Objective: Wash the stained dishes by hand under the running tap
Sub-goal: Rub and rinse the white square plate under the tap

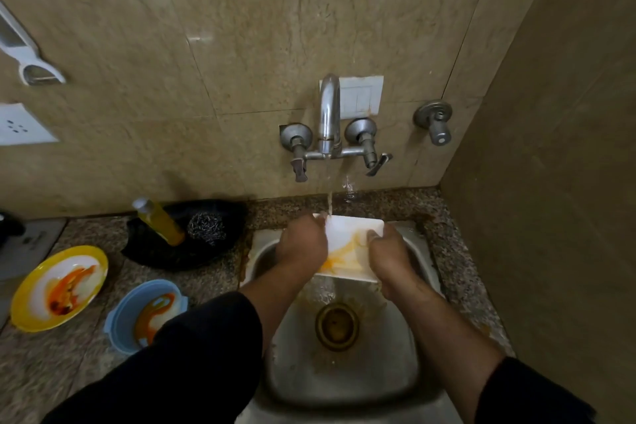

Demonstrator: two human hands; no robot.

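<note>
a home kitchen: steel sink, wall tap, granite counter, steel scrubber.

Black long sleeves pushed up, forearms bare

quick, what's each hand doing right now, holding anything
Left hand: closed on the left edge of the white rectangular stained dish, under the running tap.
Right hand: closed on the same dish's right edge.
</note>
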